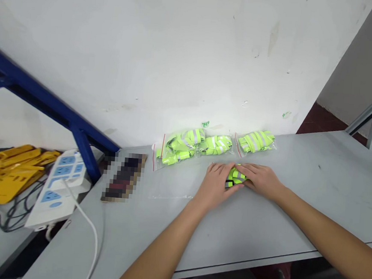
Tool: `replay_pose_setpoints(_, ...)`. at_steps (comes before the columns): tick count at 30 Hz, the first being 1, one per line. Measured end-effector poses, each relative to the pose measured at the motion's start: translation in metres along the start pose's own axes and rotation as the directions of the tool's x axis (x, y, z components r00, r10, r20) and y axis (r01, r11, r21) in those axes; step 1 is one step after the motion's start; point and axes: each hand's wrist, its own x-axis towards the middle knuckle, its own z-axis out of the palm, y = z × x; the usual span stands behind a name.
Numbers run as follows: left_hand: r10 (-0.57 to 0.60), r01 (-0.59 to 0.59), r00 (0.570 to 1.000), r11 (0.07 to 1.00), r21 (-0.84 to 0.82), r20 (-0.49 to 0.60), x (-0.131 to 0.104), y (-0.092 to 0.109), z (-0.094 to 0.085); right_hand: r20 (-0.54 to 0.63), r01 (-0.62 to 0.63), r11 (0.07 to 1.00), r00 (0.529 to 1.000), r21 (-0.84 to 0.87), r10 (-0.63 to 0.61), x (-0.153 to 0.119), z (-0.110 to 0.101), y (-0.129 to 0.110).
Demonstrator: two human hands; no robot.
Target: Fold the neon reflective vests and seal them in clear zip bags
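Both hands rest on the grey table (297,200), pressed together around a small folded neon-yellow reflective band (235,177). My left hand (215,184) covers its left side and my right hand (260,179) covers its right side. Just behind the hands, against the wall, lie clear zip bags of the same neon-yellow bands: a large bag (185,145) and a smaller one (255,141). An empty clear plastic bag (168,195) lies flat on the table to the left of my left hand.
A blurred dark flat object (124,176) lies at the table's left. A white power strip (58,185) with a white cable hangs off the left edge beside a blue metal frame (77,126). Yellow plastic parts (9,170) are piled at far left.
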Motion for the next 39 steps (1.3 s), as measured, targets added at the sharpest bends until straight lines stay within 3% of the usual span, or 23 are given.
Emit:
replay_pose_setpoints(6, -0.061, 0.04, 0.987, 0.989, -0.14, -0.148, 0.001, 0.008, 0.008, 0.003, -0.083, 0.997, 0.997, 0.003, 0.083, 0.004, 0.003, -0.003)
replay_pose_setpoints(10, -0.029, -0.005, 0.984, 0.982, -0.19, -0.175, 0.001, 0.009, 0.007, 0.088, -0.165, 0.986, 0.983, 0.008, 0.164, 0.009, 0.002, -0.007)
replay_pose_setpoints(14, -0.022, -0.044, 0.976, 0.955, -0.295, -0.216, 0.0, 0.018, 0.001, 0.172, -0.327, 0.945, 0.931, -0.003, 0.322, 0.015, -0.001, -0.008)
replay_pose_setpoints(17, 0.024, -0.085, 0.974, 0.961, -0.265, -0.225, -0.003, 0.024, 0.0, 0.196, -0.429, 0.901, 0.88, -0.056, 0.432, 0.018, -0.004, -0.001)
replay_pose_setpoints(19, 0.03, -0.092, 0.962, 0.971, -0.218, -0.273, -0.003, 0.023, 0.002, 0.187, -0.41, 0.909, 0.89, -0.073, 0.416, 0.018, -0.005, 0.004)
replay_pose_setpoints(24, -0.044, -0.036, 0.89, 0.985, -0.166, -0.454, -0.003, 0.016, 0.007, 0.137, -0.196, 0.975, 0.968, -0.102, 0.209, 0.01, 0.0, 0.011)
replay_pose_setpoints(28, -0.148, 0.007, 0.861, 0.96, -0.279, -0.486, -0.003, 0.016, 0.006, 0.058, -0.099, 0.984, 0.992, -0.149, 0.109, 0.008, 0.005, 0.014)
replay_pose_setpoints(31, -0.406, 0.113, 0.742, 0.861, -0.497, -0.534, -0.002, 0.008, 0.003, -0.017, -0.049, 0.986, 0.999, -0.157, 0.047, 0.008, 0.004, 0.018)
replay_pose_setpoints(33, -0.567, 0.189, 0.669, 0.755, -0.628, -0.481, 0.001, -0.004, 0.002, -0.06, -0.015, 0.988, 0.998, -0.154, 0.006, 0.006, 0.002, 0.019)
replay_pose_setpoints(36, -0.683, 0.267, 0.657, 0.606, -0.75, -0.318, 0.007, -0.019, 0.002, -0.103, 0.029, 0.989, 0.994, -0.148, -0.045, 0.003, -0.001, 0.018)
replay_pose_setpoints(39, -0.739, 0.294, 0.657, 0.431, -0.853, -0.147, 0.01, -0.021, 0.001, -0.15, 0.058, 0.987, 0.985, -0.152, -0.081, 0.0, -0.004, 0.013)
